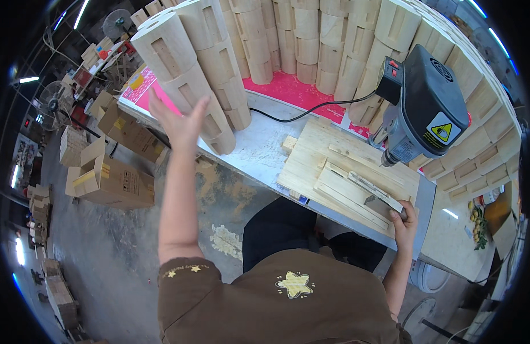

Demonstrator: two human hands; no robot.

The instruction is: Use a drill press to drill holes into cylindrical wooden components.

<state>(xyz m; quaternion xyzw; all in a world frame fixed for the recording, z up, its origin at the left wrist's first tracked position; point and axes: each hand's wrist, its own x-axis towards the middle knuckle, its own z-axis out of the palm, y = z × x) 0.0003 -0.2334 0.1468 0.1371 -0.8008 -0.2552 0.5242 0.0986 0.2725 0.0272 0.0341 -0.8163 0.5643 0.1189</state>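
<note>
My left hand [180, 121] is raised with thumb and fingers spread, holding nothing. It is in front of a stacked column of pale wooden cylinders [179, 69] with slots cut in their sides; whether it touches them I cannot tell. My right hand [406, 222] is closed round the near end of a metal plate [385, 206], which lies on a wooden jig board [311, 163] with raised strips. Above the board stands a black and grey bench drill [428, 106], its chuck [389, 157] over the board's far right part.
More stacked wooden cylinders [328, 40] line the back and right of the table [259, 155], on a pink sheet [293, 89]. A black cable [288, 119] runs from the drill. Cardboard boxes [113, 180] stand on the floor at left, and a white bucket [428, 278] is below right.
</note>
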